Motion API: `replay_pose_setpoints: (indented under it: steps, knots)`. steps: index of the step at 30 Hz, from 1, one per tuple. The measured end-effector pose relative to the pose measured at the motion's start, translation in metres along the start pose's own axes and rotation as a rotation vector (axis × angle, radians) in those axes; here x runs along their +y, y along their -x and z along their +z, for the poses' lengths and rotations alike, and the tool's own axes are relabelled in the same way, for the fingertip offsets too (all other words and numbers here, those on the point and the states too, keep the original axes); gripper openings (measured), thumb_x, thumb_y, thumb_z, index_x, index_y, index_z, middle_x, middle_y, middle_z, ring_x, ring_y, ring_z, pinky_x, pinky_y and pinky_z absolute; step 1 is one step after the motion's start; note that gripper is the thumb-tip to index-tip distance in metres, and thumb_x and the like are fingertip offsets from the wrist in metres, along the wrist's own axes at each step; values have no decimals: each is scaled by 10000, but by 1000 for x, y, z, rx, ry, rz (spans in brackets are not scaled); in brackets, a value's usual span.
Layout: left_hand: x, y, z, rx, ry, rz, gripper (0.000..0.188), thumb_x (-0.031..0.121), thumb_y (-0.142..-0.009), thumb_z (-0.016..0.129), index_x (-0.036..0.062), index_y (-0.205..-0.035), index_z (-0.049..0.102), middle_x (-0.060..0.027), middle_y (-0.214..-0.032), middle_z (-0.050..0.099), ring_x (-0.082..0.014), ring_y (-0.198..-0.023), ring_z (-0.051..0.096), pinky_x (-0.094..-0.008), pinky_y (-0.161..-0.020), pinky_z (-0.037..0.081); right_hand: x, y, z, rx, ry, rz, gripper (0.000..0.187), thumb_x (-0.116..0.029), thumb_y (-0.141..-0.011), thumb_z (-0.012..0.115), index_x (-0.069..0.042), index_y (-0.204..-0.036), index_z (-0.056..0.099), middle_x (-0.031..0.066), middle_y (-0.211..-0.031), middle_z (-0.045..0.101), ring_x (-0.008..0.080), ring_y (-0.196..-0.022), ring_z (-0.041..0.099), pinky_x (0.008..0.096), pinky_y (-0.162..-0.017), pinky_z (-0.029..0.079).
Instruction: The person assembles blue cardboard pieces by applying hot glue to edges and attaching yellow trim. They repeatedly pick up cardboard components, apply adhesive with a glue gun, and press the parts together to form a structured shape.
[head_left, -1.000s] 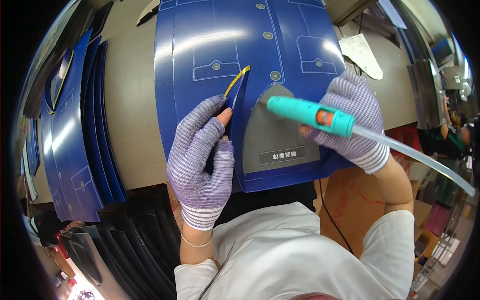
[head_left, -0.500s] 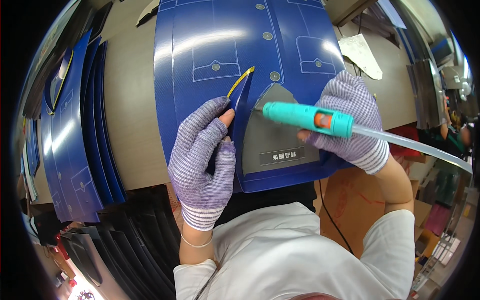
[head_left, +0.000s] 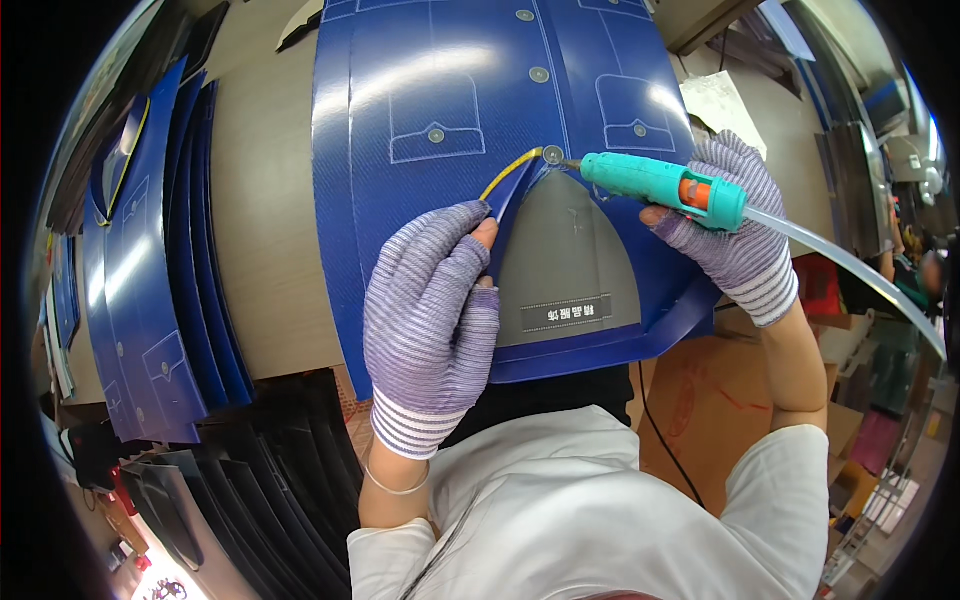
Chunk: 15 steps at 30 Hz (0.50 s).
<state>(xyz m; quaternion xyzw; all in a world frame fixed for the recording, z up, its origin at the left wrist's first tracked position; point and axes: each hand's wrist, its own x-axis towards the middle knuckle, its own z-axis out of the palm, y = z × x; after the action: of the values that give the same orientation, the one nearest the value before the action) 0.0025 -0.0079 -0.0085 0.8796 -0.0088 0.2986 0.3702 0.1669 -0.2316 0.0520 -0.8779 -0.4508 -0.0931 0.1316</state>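
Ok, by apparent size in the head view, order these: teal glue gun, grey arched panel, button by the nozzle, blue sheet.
1. Blue sheet
2. Grey arched panel
3. Teal glue gun, held nearer the camera
4. Button by the nozzle

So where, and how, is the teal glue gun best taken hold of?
Likely grip the glue gun by its rear half, coming from the lower right: its nozzle points left toward the button, and the clear glue stick leaves the back end.

This looks like a workshop: there is a glue gun (head_left: 638,180), a big table (head_left: 265,200) and many matching blue boards (head_left: 135,285).
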Motion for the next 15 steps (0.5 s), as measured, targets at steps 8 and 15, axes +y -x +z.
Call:
replay_pose_setpoints:
  steps: [8,15]
  knots:
    - [8,0,1,-149,-360,-21,420,156,-755,685,89,-1169,715,-116,-1261,636,-352,-1255,508,-550,-1151,270,3,4,-7,-43,-68,66,388,-473,-740,820,-102,-828,750,78,-764,613,277,-751,572,395,-734,460]
    - [12,-4,4,-132,-357,-104,385,175,-740,692,132,-1119,744,-104,-1142,628,-333,-1165,530,-578,-1158,239,4,-1,-5,-19,-62,-11,402,-467,-735,824,-85,-824,735,82,-749,610,288,-754,568,401,-728,459]
